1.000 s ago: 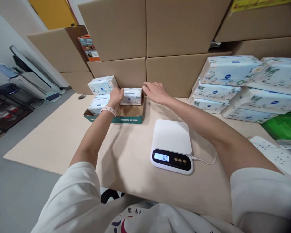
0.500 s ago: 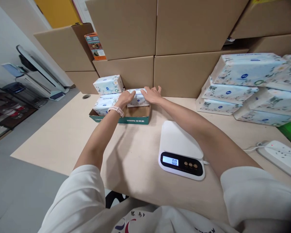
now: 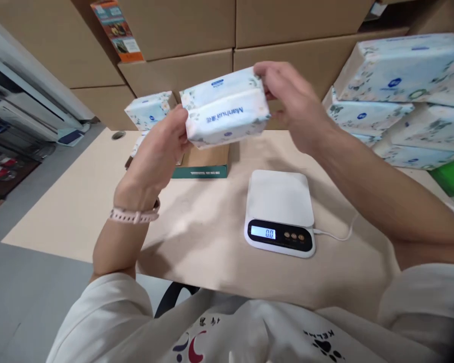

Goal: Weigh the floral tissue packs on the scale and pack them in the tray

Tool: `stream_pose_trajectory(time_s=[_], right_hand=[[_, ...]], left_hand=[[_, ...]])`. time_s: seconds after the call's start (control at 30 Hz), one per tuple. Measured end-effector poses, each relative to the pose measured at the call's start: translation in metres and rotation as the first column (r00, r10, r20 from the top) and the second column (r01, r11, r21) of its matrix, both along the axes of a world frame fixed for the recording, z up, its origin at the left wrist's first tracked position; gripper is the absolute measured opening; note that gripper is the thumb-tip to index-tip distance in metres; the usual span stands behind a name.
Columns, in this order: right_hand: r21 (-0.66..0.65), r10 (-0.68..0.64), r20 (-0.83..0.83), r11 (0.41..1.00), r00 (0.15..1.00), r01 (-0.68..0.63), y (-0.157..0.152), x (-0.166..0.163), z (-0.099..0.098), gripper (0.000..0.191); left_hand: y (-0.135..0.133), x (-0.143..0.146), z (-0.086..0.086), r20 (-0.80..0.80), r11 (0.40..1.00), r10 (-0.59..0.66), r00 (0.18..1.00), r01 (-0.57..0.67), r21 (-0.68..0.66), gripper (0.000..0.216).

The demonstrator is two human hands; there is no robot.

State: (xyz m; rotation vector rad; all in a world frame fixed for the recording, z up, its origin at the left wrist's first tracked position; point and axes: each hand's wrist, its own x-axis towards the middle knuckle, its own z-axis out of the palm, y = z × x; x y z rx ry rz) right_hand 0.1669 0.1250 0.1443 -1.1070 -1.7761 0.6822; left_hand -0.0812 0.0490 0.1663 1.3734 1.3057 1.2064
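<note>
Between my two hands, a pale blue floral pack of tissues [image 3: 227, 112] is held in the air, slightly tilted. My left hand [image 3: 157, 146] grips its left end, and my right hand [image 3: 293, 101] has its fingers closed on the right end. Below and behind the pack lies a shallow green-edged cardboard tray [image 3: 208, 171], partly hidden by the pack and my left hand. More tissue packs [image 3: 147, 112] are stacked at the tray's left side. In front of my right hand, a white kitchen scale [image 3: 280, 201] rests on the table, its lit display reading 0.0.
Tall cardboard boxes [image 3: 181, 75] form a wall along the table's back. At the right stand several stacked tissue packs [image 3: 404, 70], with something green [image 3: 452, 176] beside them. A white cable [image 3: 340, 237] runs from the scale to the right.
Both hands have lifted a tissue pack out of the tray and brought it up and nearer to me. The view has shifted a little; the scale still reads 0.0.
</note>
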Motion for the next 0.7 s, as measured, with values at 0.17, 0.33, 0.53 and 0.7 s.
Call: stream_pose_trajectory(time_s=[0.17, 0.33, 0.53, 0.7], right_hand=[[-0.017, -0.14, 0.088, 0.99, 0.986, 0.142, -0.093, 0.077, -0.024, 0.07], [-0.137, -0.258, 0.109, 0.952, 0.96, 0.272, -0.139, 0.121, -0.066, 0.07], [-0.238, -0.27, 0.013, 0.934, 0.963, 0.266, -0.158, 0.127, -0.098, 0.061], [-0.049, -0.341, -0.246, 0.939, 0.907, 0.34, -0.15, 0.123, -0.118, 0.06]], left_hand=[[-0.053, 0.037, -0.011, 0.115, 0.936, -0.254, 0.96, 0.274, -0.22, 0.036], [-0.046, 0.064, -0.043, 0.213, 0.822, -0.403, 0.89, 0.454, -0.344, 0.043], [-0.041, 0.074, -0.056, 0.191, 0.822, -0.432, 0.881, 0.472, -0.317, 0.036], [-0.048, 0.069, -0.034, 0.28, 0.932, -0.267, 0.922, 0.32, -0.168, 0.032]])
